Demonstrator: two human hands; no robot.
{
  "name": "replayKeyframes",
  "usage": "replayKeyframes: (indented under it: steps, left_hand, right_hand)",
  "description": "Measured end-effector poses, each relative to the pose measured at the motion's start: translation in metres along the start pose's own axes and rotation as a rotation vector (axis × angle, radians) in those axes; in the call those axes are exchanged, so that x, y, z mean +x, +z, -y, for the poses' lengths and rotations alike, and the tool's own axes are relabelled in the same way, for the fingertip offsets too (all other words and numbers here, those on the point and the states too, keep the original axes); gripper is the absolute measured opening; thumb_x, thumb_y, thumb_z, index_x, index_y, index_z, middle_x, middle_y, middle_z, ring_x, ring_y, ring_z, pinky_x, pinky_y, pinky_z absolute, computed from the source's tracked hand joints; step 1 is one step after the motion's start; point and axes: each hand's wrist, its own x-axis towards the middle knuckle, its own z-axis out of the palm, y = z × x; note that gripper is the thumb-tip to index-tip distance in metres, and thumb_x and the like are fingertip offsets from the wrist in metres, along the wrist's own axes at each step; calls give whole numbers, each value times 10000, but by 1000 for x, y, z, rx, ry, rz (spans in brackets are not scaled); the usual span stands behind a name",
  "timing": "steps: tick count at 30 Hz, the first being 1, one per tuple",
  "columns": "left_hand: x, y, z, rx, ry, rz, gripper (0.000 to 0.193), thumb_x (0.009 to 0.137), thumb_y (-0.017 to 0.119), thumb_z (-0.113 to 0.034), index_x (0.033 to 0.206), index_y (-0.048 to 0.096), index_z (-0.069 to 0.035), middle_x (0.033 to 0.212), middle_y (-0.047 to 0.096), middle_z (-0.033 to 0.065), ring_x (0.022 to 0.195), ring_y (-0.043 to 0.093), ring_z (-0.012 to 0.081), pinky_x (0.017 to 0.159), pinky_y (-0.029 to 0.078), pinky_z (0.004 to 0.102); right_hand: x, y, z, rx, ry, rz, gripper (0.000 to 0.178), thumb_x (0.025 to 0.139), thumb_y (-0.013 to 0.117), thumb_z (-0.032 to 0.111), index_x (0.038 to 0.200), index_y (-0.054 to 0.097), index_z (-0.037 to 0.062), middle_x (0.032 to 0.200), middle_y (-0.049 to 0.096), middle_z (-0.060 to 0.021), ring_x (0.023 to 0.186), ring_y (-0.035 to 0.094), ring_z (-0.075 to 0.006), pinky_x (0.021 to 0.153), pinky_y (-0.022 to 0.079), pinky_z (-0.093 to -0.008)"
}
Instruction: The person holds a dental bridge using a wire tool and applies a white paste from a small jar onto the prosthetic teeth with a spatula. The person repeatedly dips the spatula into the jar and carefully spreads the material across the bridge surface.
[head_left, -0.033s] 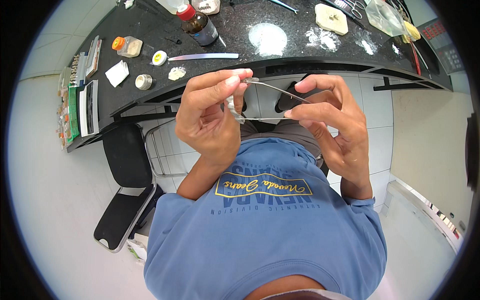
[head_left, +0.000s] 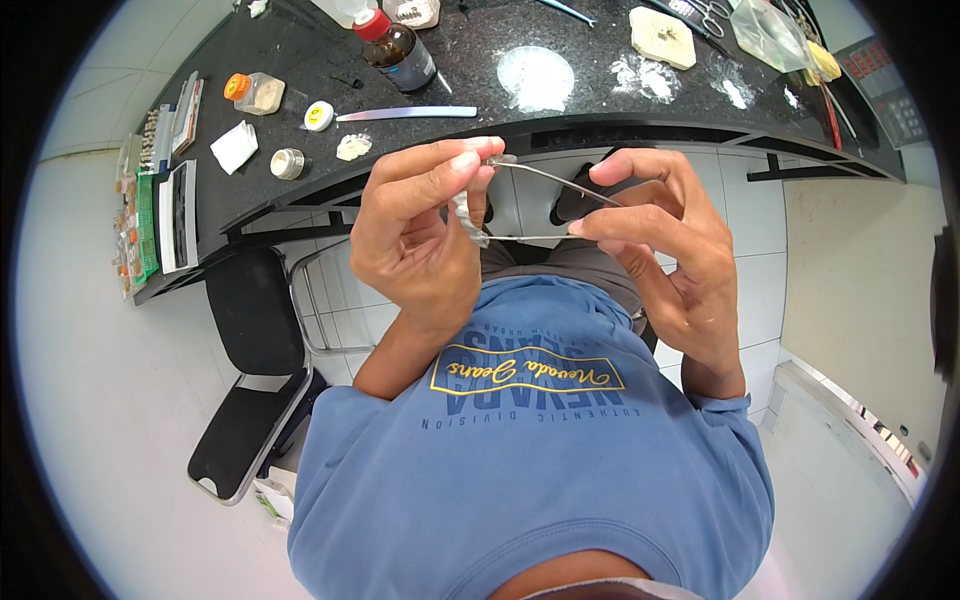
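My left hand [head_left: 425, 215] is raised in front of my shirt, its fingers bent around a small whitish ridged piece [head_left: 464, 212], partly hidden by them. Its fingertips also pinch a small greyish end where a thin metal rod [head_left: 545, 175] begins. That rod slants down to my right hand [head_left: 665, 235], where it passes behind the fingers. A second thin metal rod [head_left: 525, 238] runs level from the whitish piece to my right index fingertip. Whether the two rods join cannot be seen. My right hand's fingers are curled around the rods.
On the dark speckled bench [head_left: 480, 60] stand a brown bottle [head_left: 405, 62] with a red cap, an orange-lidded jar [head_left: 262, 93] and a small open jar [head_left: 287, 163]. A long pale spatula-like tool [head_left: 407, 114] lies near its edge. White powder [head_left: 537, 78] is spread there. A black chair [head_left: 250, 330] stands left.
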Motion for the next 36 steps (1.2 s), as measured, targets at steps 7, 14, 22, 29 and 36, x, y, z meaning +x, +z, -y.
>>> replayKeyframes:
  steps: [7,14,22,29,36]
  left_hand:
    - [7,-7,2,187,161,67,272,760,569,189,977,594,28,962,614,196,877,653,252,709,576,257]
    - [10,-6,4,158,128,4,196,819,627,21,997,546,5,976,629,199,874,657,274,737,575,331]
    - [12,0,3,55,32,-6,187,818,634,-7,986,555,13,946,633,203,856,658,284,715,583,358]
    - [11,-2,5,2,-7,40,173,817,625,12,977,559,11,910,636,199,824,662,298,691,592,372]
    - [10,-9,6,-37,-22,75,195,793,595,103,969,574,22,928,625,193,867,654,303,713,588,337]
  right_hand:
    - [0,0,0,-1,-8,41,223,737,624,-95,897,677,52,1036,566,-106,730,630,-164,592,507,-263]
    - [-1,11,-14,-72,-222,-54,283,721,663,-63,979,662,53,1018,599,-108,669,629,-146,543,512,-246]
    - [-4,9,-11,-80,-168,-109,383,668,717,-57,1035,650,25,933,643,-116,668,612,-112,501,491,-207]
    - [-6,9,-14,-96,-199,-160,431,635,727,-54,1052,661,35,896,637,-101,656,598,-110,477,490,-201]
    - [-9,11,-17,-70,-176,-124,440,647,715,-64,1074,655,24,878,629,-102,663,582,-108,472,469,-198]
